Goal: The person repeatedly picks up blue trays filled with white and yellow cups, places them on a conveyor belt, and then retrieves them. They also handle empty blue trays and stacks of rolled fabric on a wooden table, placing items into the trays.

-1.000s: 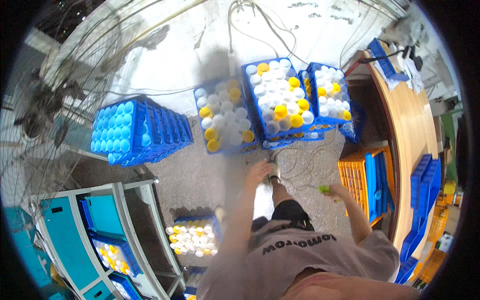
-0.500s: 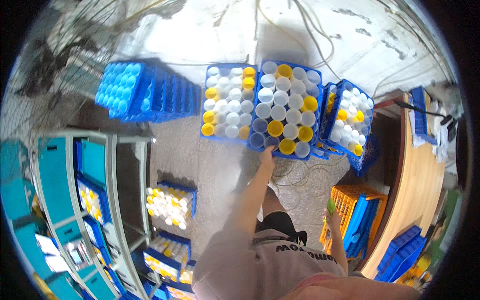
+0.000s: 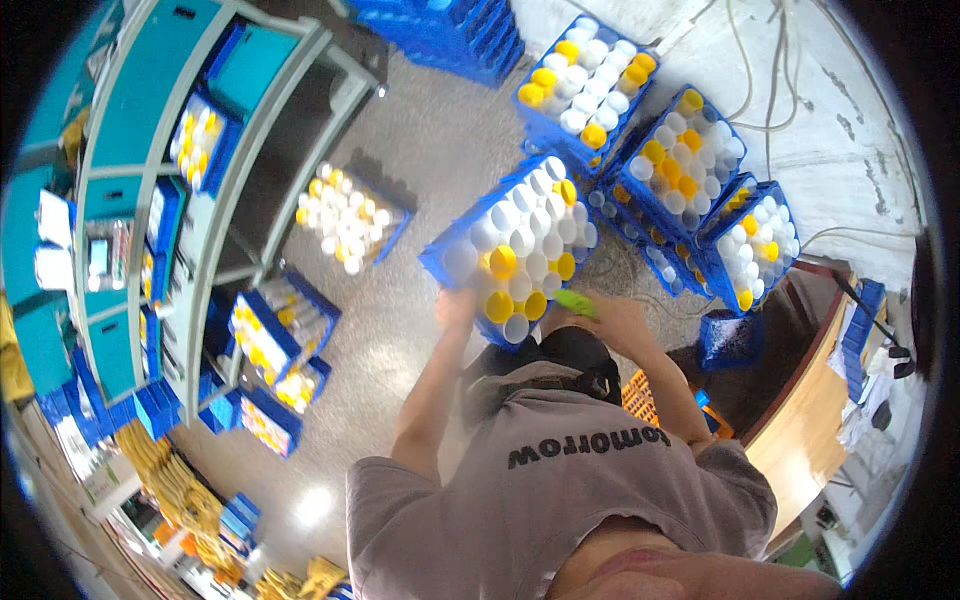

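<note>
Evidently the work sits over a bare, speckled grey floor [image 3: 400,130], smooth-looking and lit by a hard white glare spot near the bottom. Above it, in front of the person's body, is a blue plastic crate [image 3: 438,252] packed with rows of round white and yellow cylinders, set slantwise with their ends facing up. The left hand [image 3: 455,305] is closed on the crate's near left side, its fingers blurred and partly hidden. The right hand [image 3: 615,322], by the near right corner, pinches a small bright green object [image 3: 575,303] between its fingers; whether it also bears on the crate I cannot tell.

Beyond, toward a scuffed white wall [image 3: 830,70] hung with loose pale cables [image 3: 735,60], more blue crates of white and yellow cylinders [image 3: 545,130] stand close together in stacks. A tall stack of blue crates [image 3: 450,35] stands apart at the top edge. Along the left runs a grey metal rack with teal panels [image 3: 150,80], holding filled crates; others, such as a low blue crate [image 3: 393,238], sit on the floor beside it. On the right, a pale wooden tabletop [image 3: 800,430] curves along the rim, with an orange slatted plastic crate [image 3: 638,400] near the right forearm.
</note>
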A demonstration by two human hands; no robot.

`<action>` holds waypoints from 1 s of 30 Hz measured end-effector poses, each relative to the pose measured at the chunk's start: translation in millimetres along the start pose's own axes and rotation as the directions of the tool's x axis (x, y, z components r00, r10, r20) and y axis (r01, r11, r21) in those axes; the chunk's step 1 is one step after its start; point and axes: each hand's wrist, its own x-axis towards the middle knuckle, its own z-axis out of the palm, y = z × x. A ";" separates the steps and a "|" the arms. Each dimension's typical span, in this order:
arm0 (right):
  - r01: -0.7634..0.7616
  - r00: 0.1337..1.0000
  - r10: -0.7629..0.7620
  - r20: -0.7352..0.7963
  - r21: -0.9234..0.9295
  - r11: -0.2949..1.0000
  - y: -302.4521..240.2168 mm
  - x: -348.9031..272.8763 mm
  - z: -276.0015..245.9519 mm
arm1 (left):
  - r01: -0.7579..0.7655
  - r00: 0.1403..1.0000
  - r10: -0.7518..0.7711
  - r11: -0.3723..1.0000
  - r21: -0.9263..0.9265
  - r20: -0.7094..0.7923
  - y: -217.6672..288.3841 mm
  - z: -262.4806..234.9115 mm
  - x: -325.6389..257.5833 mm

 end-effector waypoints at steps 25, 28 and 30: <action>-0.083 0.995 0.073 -0.069 -0.157 0.984 86.5 -48.0 -40.3 | -0.070 0.976 -0.025 0.903 -0.423 -0.215 -247.4 79.3 -155.0; -0.014 0.996 -0.002 -0.087 -0.176 0.984 97.3 -45.1 -53.3 | -0.016 0.984 -0.056 0.916 -0.401 -0.167 -240.8 93.3 -179.2; -0.006 1.000 -0.001 -0.028 -0.220 0.975 101.3 -50.1 -58.7 | 0.015 0.981 -0.088 0.923 -0.384 -0.174 -229.5 97.0 -198.6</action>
